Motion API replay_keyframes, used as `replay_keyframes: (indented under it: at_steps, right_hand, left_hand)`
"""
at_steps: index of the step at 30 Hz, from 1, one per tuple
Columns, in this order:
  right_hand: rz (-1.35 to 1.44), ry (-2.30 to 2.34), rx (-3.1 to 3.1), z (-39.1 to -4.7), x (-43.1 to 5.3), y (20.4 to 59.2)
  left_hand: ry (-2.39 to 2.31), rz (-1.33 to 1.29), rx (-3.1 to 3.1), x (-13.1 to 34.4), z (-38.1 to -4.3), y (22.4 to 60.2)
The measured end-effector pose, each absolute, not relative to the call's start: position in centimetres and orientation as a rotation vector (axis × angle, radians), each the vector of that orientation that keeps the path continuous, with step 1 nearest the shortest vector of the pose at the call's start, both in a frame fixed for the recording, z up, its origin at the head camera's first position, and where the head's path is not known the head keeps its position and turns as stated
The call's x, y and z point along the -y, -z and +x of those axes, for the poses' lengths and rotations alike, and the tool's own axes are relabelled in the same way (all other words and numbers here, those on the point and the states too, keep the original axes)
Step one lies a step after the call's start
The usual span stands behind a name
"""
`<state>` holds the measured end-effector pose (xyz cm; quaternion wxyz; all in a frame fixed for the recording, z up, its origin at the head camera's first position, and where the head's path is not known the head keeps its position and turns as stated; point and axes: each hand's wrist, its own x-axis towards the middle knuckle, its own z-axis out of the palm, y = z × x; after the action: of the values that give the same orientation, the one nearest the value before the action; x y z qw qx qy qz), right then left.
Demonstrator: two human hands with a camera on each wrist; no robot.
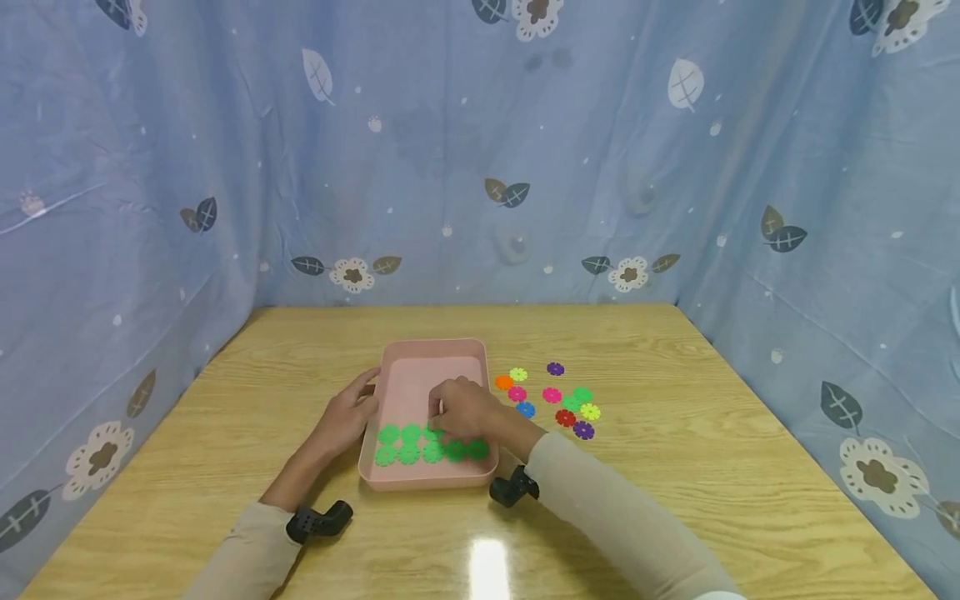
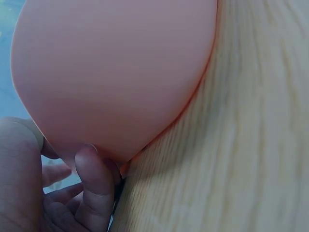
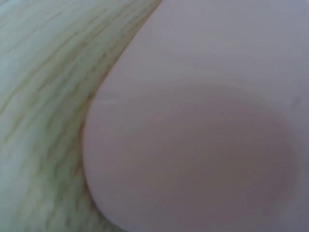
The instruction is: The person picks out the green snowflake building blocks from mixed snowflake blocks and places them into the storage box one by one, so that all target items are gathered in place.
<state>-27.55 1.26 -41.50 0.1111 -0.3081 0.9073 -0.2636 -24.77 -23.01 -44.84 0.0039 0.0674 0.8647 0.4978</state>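
A shallow pink tray [image 1: 429, 350] lies on the wooden table, with two rows of green snowflake discs [image 1: 408, 454] flat in its near part. My left hand [image 1: 345, 421] grips the tray's left side; in the left wrist view, curled fingers [image 2: 91, 169] touch its outer wall. Inside the tray, my right hand [image 1: 465, 408] is bent downward, its fingertips pinching a green snowflake disc [image 1: 432, 435] at the far row. The hand partly covers that row. The right wrist view shows only the tray's blurred outer wall [image 3: 193, 159] and table, without fingers.
Right of the tray lie loose snowflake discs in several colours, including orange [image 1: 503, 382], blue [image 1: 526, 409], red [image 1: 566, 417], purple [image 1: 583, 430] and green [image 1: 582, 394]. A blue patterned curtain [image 1: 450, 150] surrounds the table's back and sides.
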Motion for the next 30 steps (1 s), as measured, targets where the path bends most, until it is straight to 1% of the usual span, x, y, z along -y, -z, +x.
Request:
replay_keyframes:
  at_steps: [7, 14, 22, 30]
  right_hand:
    - [-1.009, 0.842, -2.689, -28.0, -1.7, 41.1]
    - [-1.155, 0.933, -2.747, -28.8, -3.2, 40.2]
    - [-1.065, 1.004, -2.779, -29.3, -5.5, 38.9]
    - [-1.101, 1.044, -2.797, -30.0, -8.0, 38.2]
  left_hand:
    - [-1.557, 0.227, -2.715, 23.0, -24.7, 44.9]
    - [-1.549, 0.235, -2.726, 23.0, -24.7, 45.0]
    - [-1.549, 0.249, -2.744, 23.1, -24.7, 45.2]
    - [-1.543, 0.229, -2.749, 23.0, -24.9, 45.2]
